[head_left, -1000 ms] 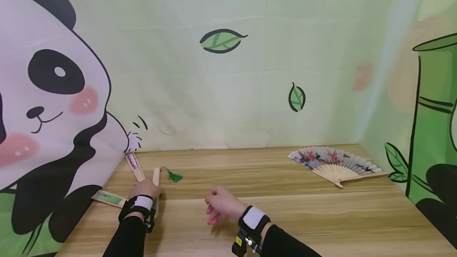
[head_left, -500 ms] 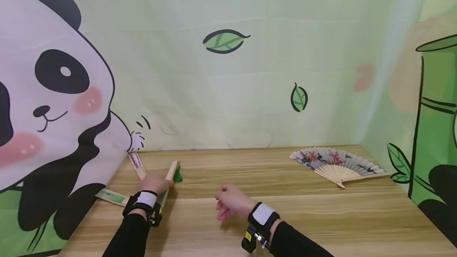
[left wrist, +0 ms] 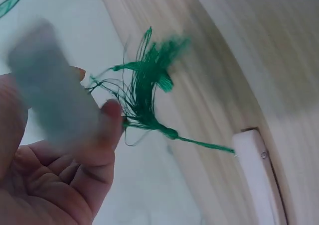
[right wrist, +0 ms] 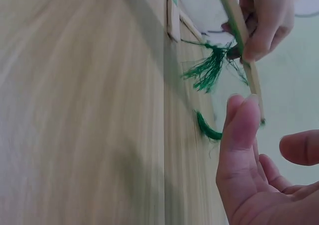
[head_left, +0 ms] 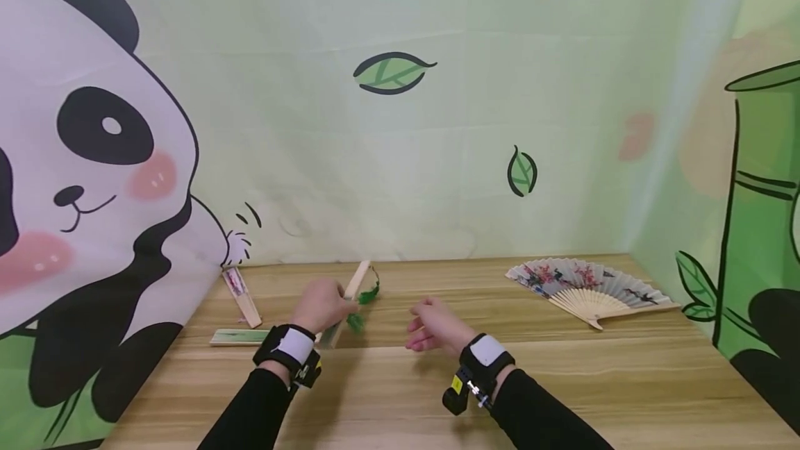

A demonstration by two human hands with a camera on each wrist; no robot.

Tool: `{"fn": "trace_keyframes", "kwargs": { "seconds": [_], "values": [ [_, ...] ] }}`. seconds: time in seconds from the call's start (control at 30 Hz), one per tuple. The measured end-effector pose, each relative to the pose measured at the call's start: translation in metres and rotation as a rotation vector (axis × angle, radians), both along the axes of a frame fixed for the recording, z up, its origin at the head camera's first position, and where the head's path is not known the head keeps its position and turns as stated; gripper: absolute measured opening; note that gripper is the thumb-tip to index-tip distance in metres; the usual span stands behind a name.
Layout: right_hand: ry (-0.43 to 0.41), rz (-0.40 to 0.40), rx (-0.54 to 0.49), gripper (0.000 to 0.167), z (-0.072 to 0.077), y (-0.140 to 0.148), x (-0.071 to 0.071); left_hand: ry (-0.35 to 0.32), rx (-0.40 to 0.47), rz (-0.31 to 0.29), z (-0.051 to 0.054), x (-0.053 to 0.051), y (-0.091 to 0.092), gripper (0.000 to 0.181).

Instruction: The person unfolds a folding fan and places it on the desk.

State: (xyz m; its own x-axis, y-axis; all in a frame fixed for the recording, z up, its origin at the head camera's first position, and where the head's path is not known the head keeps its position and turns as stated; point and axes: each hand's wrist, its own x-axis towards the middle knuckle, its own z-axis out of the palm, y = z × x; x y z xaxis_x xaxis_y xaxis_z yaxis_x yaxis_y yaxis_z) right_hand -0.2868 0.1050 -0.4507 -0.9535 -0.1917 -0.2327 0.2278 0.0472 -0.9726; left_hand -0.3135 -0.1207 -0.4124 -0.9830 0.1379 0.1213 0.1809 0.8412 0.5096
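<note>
My left hand (head_left: 325, 305) grips a folded fan (head_left: 357, 279), tilted up over the table left of middle. A green tassel (head_left: 370, 294) hangs from its end. In the left wrist view a second green tassel (left wrist: 144, 93) reaches from a folded fan on the table (left wrist: 256, 172) to my left fingers; whether it is pinched or caught, I cannot tell. That green-patterned folded fan (head_left: 237, 337) lies partly behind my left wrist. My right hand (head_left: 440, 325) hovers to the right, fingers loosely bent, holding nothing. The right wrist view shows its fingertips near the held fan (right wrist: 253, 83).
Another folded fan (head_left: 242, 298) with a pink pattern lies at the back left by the panda backdrop. An unfolded fan (head_left: 587, 285) with painted blossoms lies at the back right. Printed cloth (head_left: 437, 214) closes off the wooden table's (head_left: 594, 380) far edge.
My left hand has lifted the folded fan and carried it right. The green-patterned fan on the table has slid right and turned level. My right hand has shifted right and slightly up.
</note>
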Motion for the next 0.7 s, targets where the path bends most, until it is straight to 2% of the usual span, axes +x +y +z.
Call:
{"fn": "trace_keyframes", "kwargs": {
  "seconds": [0.13, 0.27, 0.33, 0.57, 0.7],
  "values": [
    [0.0, -0.022, -0.015, 0.027, -0.002, 0.007, -0.003, 0.026, -0.003, -0.017, 0.002, 0.0, 0.004, 0.029],
    [-0.004, -0.029, -0.013, 0.025, -0.003, 0.01, -0.005, 0.048, -0.024, -0.064, 0.002, 0.001, 0.009, 0.059],
    [-0.007, -0.041, -0.021, 0.027, -0.002, 0.011, -0.007, 0.05, -0.027, -0.108, 0.003, 0.004, 0.015, 0.066],
    [0.005, -0.106, -0.097, 0.041, 0.006, 0.024, -0.018, 0.067, -0.018, -0.308, 0.013, 0.021, 0.046, 0.062],
    [0.045, -0.081, -0.068, 0.044, 0.015, 0.042, -0.023, 0.089, -0.044, -0.419, 0.022, 0.032, 0.06, 0.057]
  ]
}}
